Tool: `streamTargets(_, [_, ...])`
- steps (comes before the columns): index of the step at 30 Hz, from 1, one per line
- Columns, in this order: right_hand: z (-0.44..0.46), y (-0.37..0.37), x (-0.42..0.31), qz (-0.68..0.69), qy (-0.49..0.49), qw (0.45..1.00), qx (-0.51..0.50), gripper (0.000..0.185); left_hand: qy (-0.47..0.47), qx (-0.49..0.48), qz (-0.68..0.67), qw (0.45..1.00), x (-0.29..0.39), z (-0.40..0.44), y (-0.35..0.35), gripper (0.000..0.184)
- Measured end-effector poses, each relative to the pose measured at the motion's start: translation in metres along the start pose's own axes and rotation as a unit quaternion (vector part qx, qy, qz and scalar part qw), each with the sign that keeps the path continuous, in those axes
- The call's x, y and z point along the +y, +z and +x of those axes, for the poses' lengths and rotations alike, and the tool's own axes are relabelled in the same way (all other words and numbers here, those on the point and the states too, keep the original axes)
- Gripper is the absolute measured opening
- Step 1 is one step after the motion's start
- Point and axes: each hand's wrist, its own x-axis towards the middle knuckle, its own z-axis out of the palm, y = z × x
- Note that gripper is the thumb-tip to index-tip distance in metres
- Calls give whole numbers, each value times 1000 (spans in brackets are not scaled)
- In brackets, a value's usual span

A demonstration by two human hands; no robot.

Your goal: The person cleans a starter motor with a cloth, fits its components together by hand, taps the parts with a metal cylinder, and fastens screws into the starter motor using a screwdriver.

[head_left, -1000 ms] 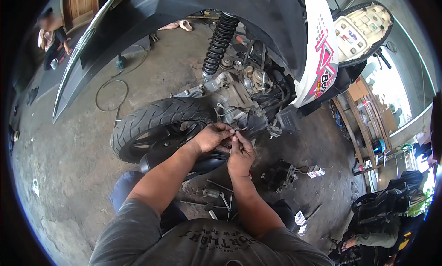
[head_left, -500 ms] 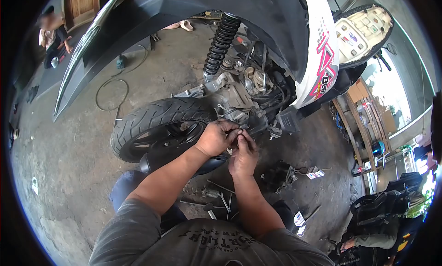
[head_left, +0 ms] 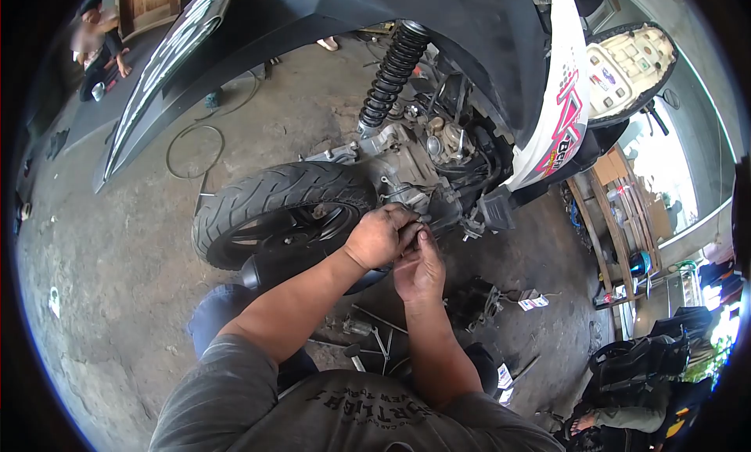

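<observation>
My left hand [head_left: 379, 235] and my right hand [head_left: 420, 270] meet in front of the scooter's engine [head_left: 407, 170], fingertips almost touching. Both are closed in a pinch. Whatever sits between the fingers is too small and too covered to name. To the left of my hands stands the rear wheel [head_left: 270, 190], with a black exhaust muffler [head_left: 274, 274] low beside it, partly behind my left forearm. A black coil-spring shock absorber [head_left: 391, 80] rises above the engine toward the dark body panel.
Several tools, among them a wrench [head_left: 383, 342], lie on the concrete floor below my hands. A black engine part [head_left: 473, 305] is to the right, near small white boxes [head_left: 532, 302]. A wooden rack [head_left: 606, 225] stands farther right; a person [head_left: 98, 45] sits at upper left.
My hands have shifted slightly up and right in view, and the fingers have drawn closer together. The scooter has shifted slightly right in view as the camera turned.
</observation>
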Motion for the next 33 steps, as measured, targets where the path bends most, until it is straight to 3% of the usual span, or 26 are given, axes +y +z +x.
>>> streamTargets(4, [3, 6, -4, 34, 44, 995, 79, 16, 22, 15, 25, 999, 0, -2, 5, 13])
streamTargets(10, [12, 9, -11, 37, 91, 989, 113, 15, 6, -22, 27, 999, -4, 1, -3, 14])
streamTargets(15, [20, -6, -6, 64, 109, 988, 90, 14, -123, -90, -121, 981, -10, 4, -11, 15])
streamTargets(19, [21, 1, -5, 63, 117, 989, 71, 12, -304, -124, -293, 898, -4, 11, -20, 15])
streamTargets(20, [20, 3, -6, 64, 117, 989, 70, 12, -304, -124, -292, 898, -5, 11, -19, 15])
streamTargets(23, [14, 6, -13, 67, 106, 977, 170, 10, -139, -84, -81, 983, -16, 9, -15, 13])
streamTargets(24, [15, 6, -16, 67, 103, 972, 203, 10, -82, -68, -8, 994, -17, 10, -15, 13])
streamTargets(25, [18, 3, -23, 67, 103, 972, 201, 10, -81, -67, -7, 994, -18, 9, -14, 13])
streamTargets(29, [32, -23, -58, 54, 208, 977, 8, 10, -81, -79, 6, 993, -14, 8, -9, 9])
streamTargets(30, [34, -18, -59, 54, 205, 977, 6, 10, -78, -80, 6, 994, -13, 9, -9, 9])
streamTargets(31, [36, -4, -59, -153, 115, 981, -13, 11, -91, -89, 5, 992, -12, 9, -10, 10])
streamTargets(32, [36, 9, -59, -351, 19, 936, -30, 12, -103, -99, 4, 990, -12, 8, -11, 11])
streamTargets(33, [37, 22, -60, -533, -78, 842, -45, 13, -116, -108, 2, 987, -10, 8, -12, 12])
